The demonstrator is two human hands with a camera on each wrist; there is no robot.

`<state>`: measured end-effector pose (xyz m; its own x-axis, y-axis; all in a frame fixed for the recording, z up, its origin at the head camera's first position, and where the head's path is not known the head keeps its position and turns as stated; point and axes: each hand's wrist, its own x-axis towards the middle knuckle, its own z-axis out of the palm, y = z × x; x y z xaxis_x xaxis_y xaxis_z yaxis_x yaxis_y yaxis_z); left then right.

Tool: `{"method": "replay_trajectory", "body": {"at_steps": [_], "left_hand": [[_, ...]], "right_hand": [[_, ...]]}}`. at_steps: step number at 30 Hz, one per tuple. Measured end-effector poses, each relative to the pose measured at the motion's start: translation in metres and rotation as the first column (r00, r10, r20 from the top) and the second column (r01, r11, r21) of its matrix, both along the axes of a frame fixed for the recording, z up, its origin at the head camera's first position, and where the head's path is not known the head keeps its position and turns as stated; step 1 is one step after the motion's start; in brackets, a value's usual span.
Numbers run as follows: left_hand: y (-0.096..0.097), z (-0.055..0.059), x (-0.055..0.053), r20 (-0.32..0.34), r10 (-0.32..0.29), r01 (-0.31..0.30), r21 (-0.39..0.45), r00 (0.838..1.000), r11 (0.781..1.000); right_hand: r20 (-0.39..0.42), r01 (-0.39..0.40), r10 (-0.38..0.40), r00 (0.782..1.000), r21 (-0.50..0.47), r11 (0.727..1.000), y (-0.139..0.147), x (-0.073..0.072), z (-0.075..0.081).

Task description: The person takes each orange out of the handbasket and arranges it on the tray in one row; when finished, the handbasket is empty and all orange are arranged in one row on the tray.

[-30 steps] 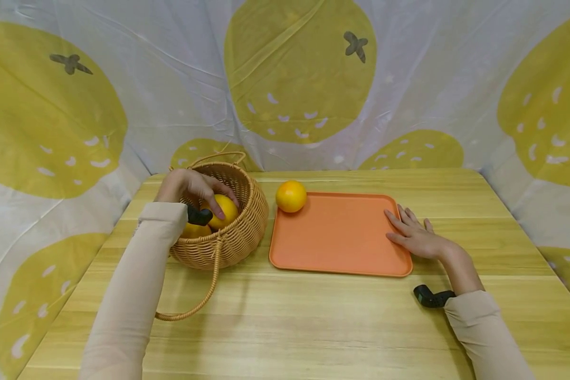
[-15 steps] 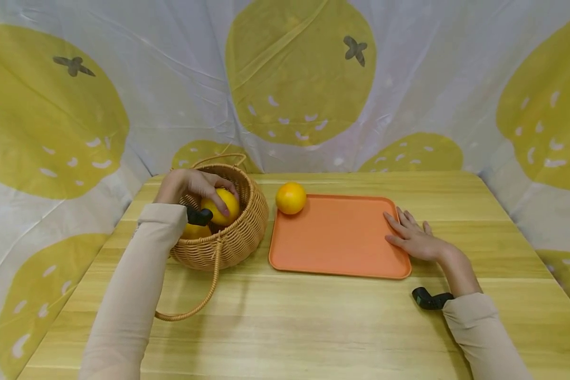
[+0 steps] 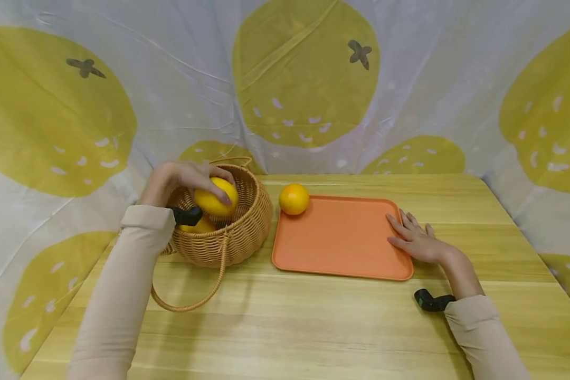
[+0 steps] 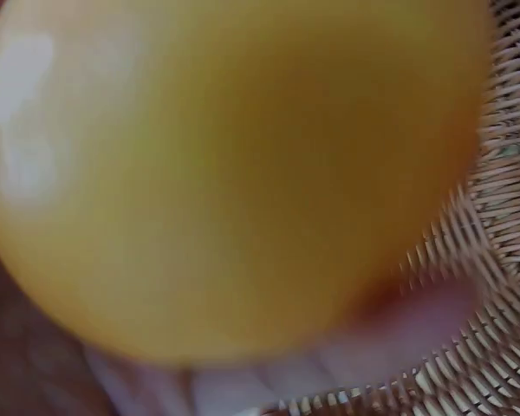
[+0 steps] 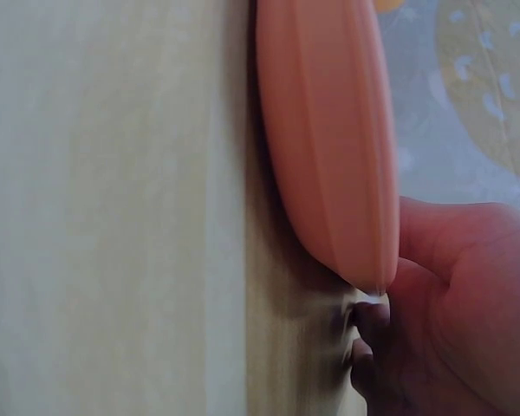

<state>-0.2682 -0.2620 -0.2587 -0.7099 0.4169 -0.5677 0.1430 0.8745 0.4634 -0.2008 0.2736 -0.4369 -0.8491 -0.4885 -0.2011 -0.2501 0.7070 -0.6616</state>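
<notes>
At four o'clock on the desk (image 3: 313, 327), the right hand (image 3: 415, 240) lies spread, fingers flat on the orange tray (image 3: 337, 237) edge. At ten o'clock the left hand (image 3: 185, 179) grips a yellow fruit (image 3: 216, 196), seemingly just above the wicker basket (image 3: 237, 232). An orange (image 3: 294, 199) sits on the tray's far corner

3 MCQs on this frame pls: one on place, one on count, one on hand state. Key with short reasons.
1. Where is the orange?
A. in the basket
B. at the tray's far left corner
C. on the bare table, front right

2. How many fruits show in or over the basket?
A. none
B. two
C. five

3. What is the right hand doing?
A. resting flat on the tray's right edge
B. gripping the orange
C. holding the basket handle

Key: 1 B, it sits at the tray corner; 2 B, the yellow fruit in the left hand plus another fruit beneath; 3 A, fingers lie straight on the rim.
</notes>
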Motion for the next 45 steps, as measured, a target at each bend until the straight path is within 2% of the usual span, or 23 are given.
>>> {"method": "replay_trajectory", "body": {"at_steps": [4,7,10,13,15,17,20,24,30,33,36,39,42,45], "left_hand": [[0.004,0.010,0.008,-0.071,0.067,-0.063,0.061,0.995,0.996],[0.010,0.015,0.013,-0.153,0.146,-0.125,0.141,0.977,0.982],[0.019,0.018,0.015,-0.207,0.265,-0.206,0.266,0.942,0.942],[0.030,0.017,0.021,-0.206,0.400,-0.297,0.398,0.893,0.868],[0.037,0.017,0.027,-0.225,0.458,-0.326,0.448,0.860,0.833],[0.044,0.017,0.032,-0.273,0.487,-0.322,0.479,0.830,0.817],[0.054,0.016,0.040,-0.354,0.466,-0.261,0.494,0.811,0.829],[0.070,0.012,0.052,-0.429,0.427,-0.161,0.529,0.796,0.833],[0.095,0.007,0.071,-0.458,0.423,-0.104,0.573,0.782,0.813],[0.109,0.004,0.079,-0.432,0.432,-0.104,0.601,0.792,0.793],[0.122,0.001,0.086,-0.382,0.440,-0.119,0.630,0.813,0.767],[0.135,-0.007,0.091,-0.354,0.447,-0.135,0.640,0.821,0.756],[0.150,-0.021,0.093,-0.353,0.456,-0.149,0.634,0.817,0.758],[0.164,-0.042,0.094,-0.322,0.482,-0.187,0.641,0.815,0.745]], "right_hand": [[-0.008,0.000,0.000,1.000,-0.013,1.000,0.005,-0.002,-0.006],[-0.014,0.003,-0.003,1.000,-0.012,1.000,0.008,-0.002,-0.009],[-0.009,0.001,-0.001,1.000,-0.014,1.000,0.007,-0.002,-0.006],[0.014,0.001,-0.001,1.000,0.023,1.000,0.002,-0.001,0.003],[0.020,0.003,-0.003,1.000,0.043,0.999,-0.001,0.000,0.008],[0.031,-0.001,0.000,1.000,0.058,0.998,-0.004,0.000,0.013],[0.030,-0.003,0.001,1.000,0.054,0.999,-0.005,-0.001,0.015],[0.020,0.002,-0.003,1.000,0.045,0.999,-0.004,-0.001,0.013],[0.018,-0.003,0.002,1.000,0.040,0.999,-0.003,-0.003,0.011],[0.021,-0.008,0.007,1.000,0.029,1.000,-0.002,-0.003,0.009],[0.018,-0.009,0.009,1.000,0.005,1.000,-0.001,-0.003,0.007],[0.009,-0.006,0.006,1.000,-0.004,1.000,0.000,-0.003,0.006],[0.006,-0.004,0.004,1.000,0.011,1.000,-0.001,-0.003,0.009],[0.017,-0.004,0.003,1.000,0.043,0.999,-0.003,-0.003,0.012]]}}
